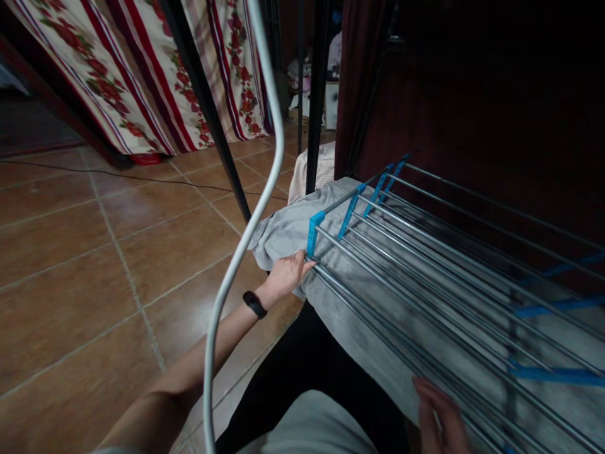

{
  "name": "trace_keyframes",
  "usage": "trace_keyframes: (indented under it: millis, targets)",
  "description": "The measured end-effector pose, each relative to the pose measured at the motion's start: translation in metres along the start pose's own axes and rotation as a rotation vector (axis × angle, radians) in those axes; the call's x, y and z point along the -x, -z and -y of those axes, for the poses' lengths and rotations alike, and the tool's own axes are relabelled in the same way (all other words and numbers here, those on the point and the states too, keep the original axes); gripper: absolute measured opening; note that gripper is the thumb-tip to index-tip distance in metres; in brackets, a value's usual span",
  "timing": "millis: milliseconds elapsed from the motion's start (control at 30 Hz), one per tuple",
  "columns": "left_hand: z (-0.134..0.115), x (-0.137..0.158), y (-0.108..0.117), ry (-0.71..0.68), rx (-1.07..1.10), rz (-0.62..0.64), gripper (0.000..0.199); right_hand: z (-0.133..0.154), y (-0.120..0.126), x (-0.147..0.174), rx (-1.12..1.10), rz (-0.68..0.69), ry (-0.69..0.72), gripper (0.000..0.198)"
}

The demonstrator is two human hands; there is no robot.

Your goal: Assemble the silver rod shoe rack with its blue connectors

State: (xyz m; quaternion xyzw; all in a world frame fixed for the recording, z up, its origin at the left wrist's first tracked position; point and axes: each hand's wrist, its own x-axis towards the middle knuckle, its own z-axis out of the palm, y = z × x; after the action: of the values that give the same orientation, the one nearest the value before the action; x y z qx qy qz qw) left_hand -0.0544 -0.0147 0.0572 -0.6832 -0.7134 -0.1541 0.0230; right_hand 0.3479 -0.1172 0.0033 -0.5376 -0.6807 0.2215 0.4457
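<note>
A folding clothes drying rack (401, 252) of metal rods with blue plastic joints lies collapsed over a grey cloth (283, 227). My left hand (286, 275), with a black band on its wrist, is closed on the rack's near left corner, just below a blue corner joint (313, 233). Its fingers are partly hidden by the rods. At the bottom edge of the view, my right hand (442, 419) is beside the near rods, its visible fingers apart and nothing seen in them. The rest of that hand is out of frame.
A white bent cable or tube (271, 183) runs down in front of my left arm. Black metal posts (208, 107) rise beyond it. A striped floral curtain (127, 75) hangs at the back left over the tiled floor (61, 265), where a thin dark cord (155, 179) lies.
</note>
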Motion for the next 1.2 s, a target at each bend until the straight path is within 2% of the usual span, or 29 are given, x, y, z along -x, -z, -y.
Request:
trace_keyframes:
  millis: [100,200,367,567,767,867,967,1033,1200]
  targets:
    - [0.003,-0.001,0.000,-0.041,-0.033,-0.004,0.056,0.028,-0.017,-0.029,0.115,0.059,0.258,0.023]
    - [0.006,-0.001,0.001,-0.067,-0.069,0.001,0.057,0.050,-0.036,-0.054,0.215,0.124,0.372,0.031]
    - [0.008,-0.002,0.002,-0.098,-0.103,-0.003,0.057,0.068,-0.064,-0.081,0.361,0.316,0.437,0.041]
    - [0.011,-0.004,0.001,-0.140,-0.109,-0.014,0.055,0.076,-0.081,-0.102,0.405,0.352,0.429,0.043]
    - [0.009,-0.007,0.003,-0.143,-0.095,-0.029,0.052,0.091,-0.095,-0.125,0.627,0.477,0.495,0.037]
    - [0.009,-0.010,0.007,-0.096,-0.043,-0.032,0.052,0.097,-0.099,-0.133,0.728,0.532,0.517,0.041]
    - [0.010,-0.013,0.010,-0.021,0.089,-0.039,0.053,0.099,-0.098,-0.138,0.784,0.550,0.527,0.045]
    - [0.012,-0.015,0.009,0.018,0.265,-0.075,0.053,0.100,-0.097,-0.140,0.807,0.560,0.518,0.046]
    - [0.021,-0.030,0.003,0.132,0.952,-0.233,0.047,0.107,-0.095,-0.148,0.826,0.570,0.490,0.047]
